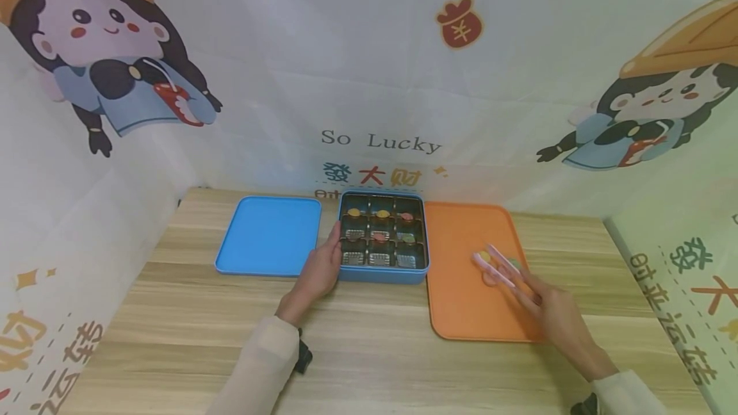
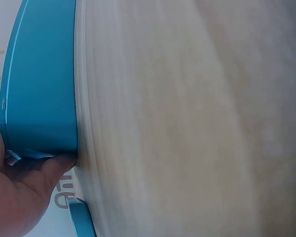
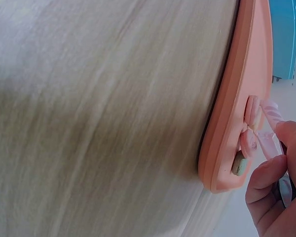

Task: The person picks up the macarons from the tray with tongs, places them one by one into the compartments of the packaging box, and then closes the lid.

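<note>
Wooden tabletop [image 1: 357,357]: blue tin [image 1: 383,276] far centre, left hand [image 1: 319,272] with fingers pressed against its left side; right hand [image 1: 560,314] pinching pink tongs [image 1: 499,275] at small round pieces [image 3: 248,143] on the orange tray [image 1: 461,316], right.

Table [image 1: 369,351]: light wood grain, streaked darker. Backdrop [image 1: 277,69]: white, printed, behind the table and along both sides. Left figure [image 1: 135,91] and right figure [image 1: 608,136]: cartoon prints, dressed in blue. Pouch [image 1: 459,24]: red print, above lettering [image 1: 380,141] reading "So Lucky". Chinese characters [image 1: 371,175]: coloured, directly beneath.
</note>
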Demonstrator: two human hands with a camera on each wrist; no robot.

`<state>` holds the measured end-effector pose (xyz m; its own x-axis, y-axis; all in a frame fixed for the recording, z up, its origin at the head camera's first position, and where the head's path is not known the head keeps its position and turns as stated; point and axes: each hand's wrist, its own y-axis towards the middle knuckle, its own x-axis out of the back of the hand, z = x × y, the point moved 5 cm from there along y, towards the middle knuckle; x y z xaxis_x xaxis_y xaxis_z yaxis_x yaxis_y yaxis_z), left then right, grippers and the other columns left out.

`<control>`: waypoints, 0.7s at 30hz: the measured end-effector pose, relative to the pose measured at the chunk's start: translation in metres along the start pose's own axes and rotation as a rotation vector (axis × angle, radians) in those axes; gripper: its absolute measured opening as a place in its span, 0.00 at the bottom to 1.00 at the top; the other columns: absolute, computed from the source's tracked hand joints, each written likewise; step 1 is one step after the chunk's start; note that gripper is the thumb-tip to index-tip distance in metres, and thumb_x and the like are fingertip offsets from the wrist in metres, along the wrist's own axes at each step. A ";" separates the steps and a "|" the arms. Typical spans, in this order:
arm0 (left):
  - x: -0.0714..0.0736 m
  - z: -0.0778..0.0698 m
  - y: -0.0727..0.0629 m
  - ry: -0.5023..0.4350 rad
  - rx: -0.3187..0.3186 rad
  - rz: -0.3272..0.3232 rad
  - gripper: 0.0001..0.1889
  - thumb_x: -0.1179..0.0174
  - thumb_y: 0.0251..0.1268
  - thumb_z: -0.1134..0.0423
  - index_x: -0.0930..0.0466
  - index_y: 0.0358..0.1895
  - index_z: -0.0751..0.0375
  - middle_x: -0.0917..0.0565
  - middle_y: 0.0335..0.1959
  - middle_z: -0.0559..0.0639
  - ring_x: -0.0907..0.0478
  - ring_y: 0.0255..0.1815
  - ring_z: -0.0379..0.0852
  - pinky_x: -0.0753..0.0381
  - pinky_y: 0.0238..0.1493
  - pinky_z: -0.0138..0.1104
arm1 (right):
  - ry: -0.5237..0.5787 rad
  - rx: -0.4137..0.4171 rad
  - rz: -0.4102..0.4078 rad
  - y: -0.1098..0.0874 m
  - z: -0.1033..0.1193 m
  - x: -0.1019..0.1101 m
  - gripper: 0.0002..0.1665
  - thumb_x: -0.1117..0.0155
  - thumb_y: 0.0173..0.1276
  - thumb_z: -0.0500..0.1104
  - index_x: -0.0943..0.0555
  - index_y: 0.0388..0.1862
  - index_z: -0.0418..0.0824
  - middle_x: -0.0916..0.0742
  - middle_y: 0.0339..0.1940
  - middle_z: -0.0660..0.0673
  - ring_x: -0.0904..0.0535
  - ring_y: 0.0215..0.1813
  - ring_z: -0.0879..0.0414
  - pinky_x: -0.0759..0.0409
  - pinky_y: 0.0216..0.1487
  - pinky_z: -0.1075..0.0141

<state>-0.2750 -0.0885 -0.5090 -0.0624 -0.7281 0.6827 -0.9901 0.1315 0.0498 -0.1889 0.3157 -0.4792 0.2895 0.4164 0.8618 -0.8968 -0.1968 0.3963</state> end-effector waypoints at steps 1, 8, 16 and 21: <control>0.000 0.000 0.000 -0.003 0.002 0.001 0.28 0.62 0.81 0.63 0.51 0.79 0.62 0.35 0.73 0.62 0.28 0.67 0.60 0.28 0.66 0.50 | 0.002 0.001 -0.002 0.000 0.000 0.000 0.26 0.27 0.60 0.36 0.19 0.57 0.29 0.34 0.12 0.57 0.47 0.15 0.71 0.42 0.13 0.73; 0.000 0.001 0.001 -0.008 0.010 0.007 0.28 0.62 0.81 0.63 0.52 0.80 0.61 0.36 0.74 0.61 0.30 0.68 0.60 0.29 0.67 0.49 | -0.001 0.001 0.015 0.001 0.001 -0.002 0.25 0.27 0.60 0.35 0.19 0.56 0.27 0.35 0.12 0.57 0.47 0.15 0.70 0.42 0.13 0.73; 0.000 0.001 0.000 0.007 -0.010 -0.003 0.28 0.61 0.81 0.64 0.51 0.79 0.63 0.34 0.72 0.63 0.20 0.56 0.61 0.24 0.62 0.50 | -0.025 -0.007 0.017 0.001 0.004 -0.005 0.23 0.28 0.60 0.34 0.18 0.54 0.28 0.33 0.12 0.57 0.45 0.15 0.69 0.43 0.14 0.73; 0.000 0.001 0.000 0.000 -0.008 0.003 0.28 0.61 0.81 0.64 0.51 0.79 0.62 0.34 0.73 0.63 0.23 0.62 0.61 0.25 0.63 0.50 | -0.003 0.003 -0.007 0.004 0.007 -0.008 0.21 0.27 0.60 0.35 0.17 0.53 0.31 0.35 0.13 0.57 0.45 0.16 0.68 0.43 0.15 0.72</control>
<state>-0.2750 -0.0896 -0.5094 -0.0651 -0.7277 0.6828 -0.9889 0.1388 0.0536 -0.1921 0.3053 -0.4825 0.2963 0.4154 0.8600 -0.8937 -0.1970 0.4031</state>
